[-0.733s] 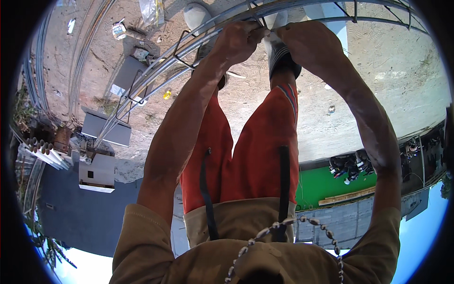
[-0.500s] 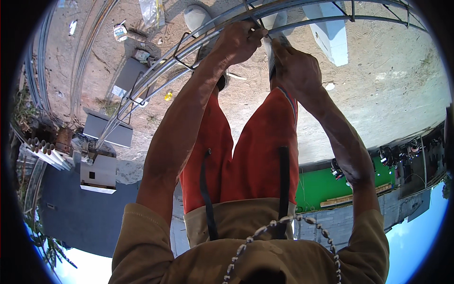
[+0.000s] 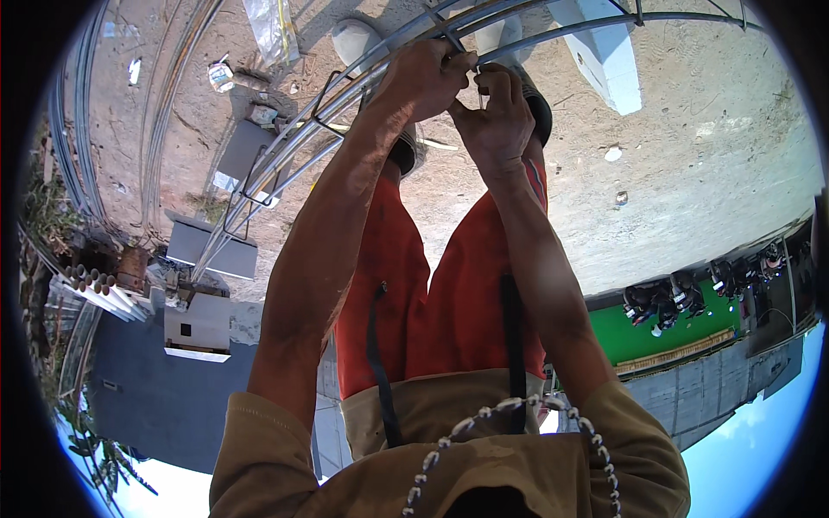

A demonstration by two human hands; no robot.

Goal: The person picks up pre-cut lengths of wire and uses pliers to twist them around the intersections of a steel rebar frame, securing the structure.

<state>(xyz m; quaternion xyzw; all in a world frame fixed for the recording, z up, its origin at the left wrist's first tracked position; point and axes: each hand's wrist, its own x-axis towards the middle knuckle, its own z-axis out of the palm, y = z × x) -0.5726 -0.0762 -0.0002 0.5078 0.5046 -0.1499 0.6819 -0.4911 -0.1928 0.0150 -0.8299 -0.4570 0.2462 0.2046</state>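
Observation:
A long cage of steel reinforcing bars (image 3: pixel 509 45) with square stirrups (image 3: pixel 326 108) runs across the top, from lower left to upper right. My left hand (image 3: pixel 423 79) is closed against the bars beside a stirrup, its fingertips pinched together. Just to its right, my right hand (image 3: pixel 495 121) sits below the bars with curled fingers, thumb and forefinger pressed close to the left fingertips. Whatever lies between the fingers of either hand is too small or hidden to name. My shoes show beneath the bars.
Pale blocks (image 3: pixel 604 60) stand by the cage, with a box-like one (image 3: pixel 197 324) at the left. Loose long rods (image 3: pixel 164 104) lie on the sandy ground near a plastic bag (image 3: pixel 272 30). White pipes (image 3: pixel 104 293) are stacked far left. Motorbikes (image 3: pixel 686 293) stand at the right.
My right hand has moved left and slightly down, off the bars, and its fingers have curled in. My left hand stays at nearly the same spot on the cage. The view has shifted a little.

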